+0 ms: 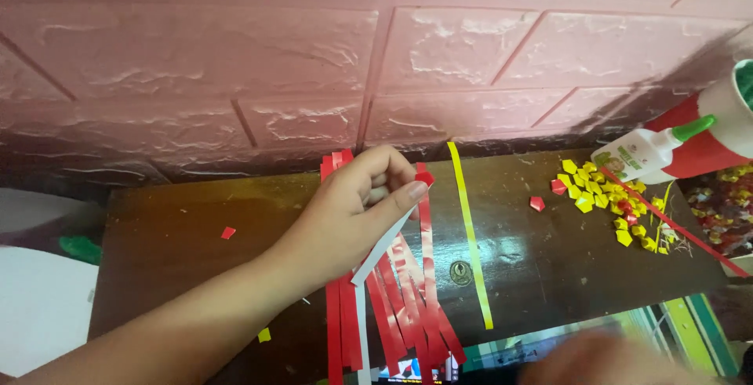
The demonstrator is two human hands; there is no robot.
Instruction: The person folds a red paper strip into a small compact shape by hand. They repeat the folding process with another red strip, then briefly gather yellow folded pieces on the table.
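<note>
My left hand (357,205) pinches a red paper strip (390,237) between thumb and fingers, its folded tip up, over the red strips (408,306) at the bench's (172,252) front edge. My right hand (604,360) is blurred; I cannot tell its grip.

Head view, close, down over dark table (196,244) toward brick wall (376,56)

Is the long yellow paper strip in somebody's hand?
No, the yellow strip lies flat on the dark table by itself, right of the left hand, which pinches a red strip.
</note>
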